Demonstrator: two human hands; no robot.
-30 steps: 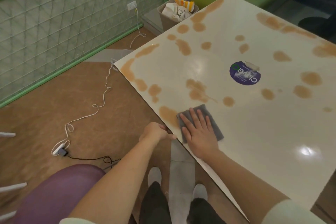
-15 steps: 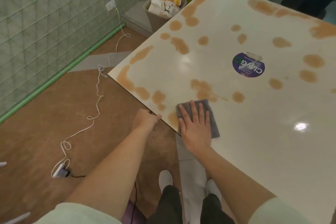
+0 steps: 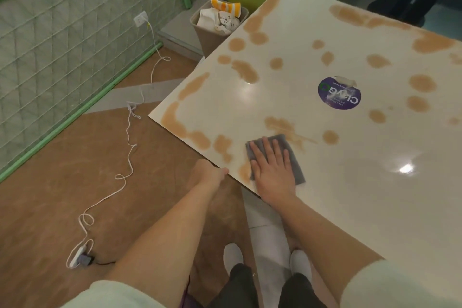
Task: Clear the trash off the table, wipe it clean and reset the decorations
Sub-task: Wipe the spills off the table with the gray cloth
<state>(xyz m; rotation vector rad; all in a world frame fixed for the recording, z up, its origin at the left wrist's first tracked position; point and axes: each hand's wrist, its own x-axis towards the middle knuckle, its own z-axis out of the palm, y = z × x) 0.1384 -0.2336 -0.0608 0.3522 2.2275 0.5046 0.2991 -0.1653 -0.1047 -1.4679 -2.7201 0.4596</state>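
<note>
Since a second ago the grey cloth (image 3: 273, 156) has slid toward the near edge of the counter (image 3: 375, 195) under the flat, spread right hand (image 3: 273, 172), left hand (image 3: 208, 175) curled on the rim, so another pass risks smearing brown stains (image 3: 222, 145) or dragging the cloth off.

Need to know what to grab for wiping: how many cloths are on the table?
1: a grey cloth near the table's front-left edge, flat under the right hand. None elsewhere in view.

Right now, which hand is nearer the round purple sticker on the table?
Right. The right hand lies flat on the grey cloth, below-left of the round purple sticker; the left hand grips the table edge, farther left.
</note>
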